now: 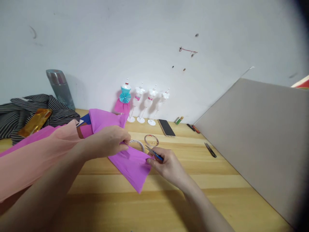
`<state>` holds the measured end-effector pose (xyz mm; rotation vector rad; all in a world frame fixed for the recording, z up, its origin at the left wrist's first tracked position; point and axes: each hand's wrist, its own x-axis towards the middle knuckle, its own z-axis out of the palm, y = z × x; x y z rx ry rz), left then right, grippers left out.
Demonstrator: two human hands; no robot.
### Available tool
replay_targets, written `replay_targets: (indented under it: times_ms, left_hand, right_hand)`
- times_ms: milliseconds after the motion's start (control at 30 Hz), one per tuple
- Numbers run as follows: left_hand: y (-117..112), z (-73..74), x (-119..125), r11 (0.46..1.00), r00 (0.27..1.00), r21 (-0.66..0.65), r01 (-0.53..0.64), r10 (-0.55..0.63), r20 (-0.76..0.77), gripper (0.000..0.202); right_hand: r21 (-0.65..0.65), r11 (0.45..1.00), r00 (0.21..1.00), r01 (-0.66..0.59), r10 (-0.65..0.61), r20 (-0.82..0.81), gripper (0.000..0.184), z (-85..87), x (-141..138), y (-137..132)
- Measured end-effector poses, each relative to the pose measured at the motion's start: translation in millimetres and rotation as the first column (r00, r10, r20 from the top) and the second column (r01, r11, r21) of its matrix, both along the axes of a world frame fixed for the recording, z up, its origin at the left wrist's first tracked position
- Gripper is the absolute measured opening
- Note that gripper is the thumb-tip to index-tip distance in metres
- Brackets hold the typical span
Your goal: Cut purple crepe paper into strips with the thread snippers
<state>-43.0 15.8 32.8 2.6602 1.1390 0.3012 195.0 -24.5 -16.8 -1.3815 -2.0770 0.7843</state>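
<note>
Right hand (169,166), low over the surface (217,193), has its fingers closed round blue-handled scissors (153,153), blades aimed toward 10 o'clock at the 3 o'clock edge of the purple paper (134,167). Left hand (109,141) pinches that paper from above; its long axis runs 11 to 5 o'clock.

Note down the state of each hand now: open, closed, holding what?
Left hand: closed, pinching the purple paper.
Right hand: closed on blue-handled scissors at the paper's edge.

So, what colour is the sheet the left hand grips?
Purple; the head view shows the sheet in left hand, scissors in right hand.
</note>
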Motion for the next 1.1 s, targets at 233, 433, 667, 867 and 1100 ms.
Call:
replay_targets:
  times_ms: [233, 433, 667, 867, 1100]
  left_hand:
    - [-8.5, 2.0, 10.3, 0.996, 0.985, 0.083, -0.041, 0.055, -0.165, 0.024]
    - [-7.7, -1.3, 13.2, 0.998, 0.992, 0.059, -0.020, 0.027, -0.125, 0.023]
    - [-0.4, 0.7, 5.1, 0.999, 0.997, 0.040, 0.015, -0.012, -0.079, 0.016]
    - [16.1, -11.6, -10.9, 0.997, 0.996, -0.048, 0.053, -0.056, -0.070, 0.014]
    - [-2.5, 18.2, -10.7, 0.990, 0.943, -0.027, -0.137, 0.122, -0.309, 0.017]
  right_hand:
    - [0.039, 0.999, 0.996, 0.011, -0.008, -0.092, 0.012, 3.4, -1.6, -4.0]
    - [0.116, 0.993, 0.997, -0.029, 0.037, -0.069, 0.027, 12.3, -10.4, -4.5]
    - [0.131, 0.989, 0.996, -0.072, 0.064, 0.069, 0.018, 11.3, -29.4, 6.8]
    - [0.121, 0.985, 0.987, -0.122, 0.107, 0.122, 0.028, 15.8, -29.4, -2.9]
    - [0.084, 0.988, 0.984, -0.132, 0.121, 0.134, 0.028, 23.9, -20.5, -5.5]
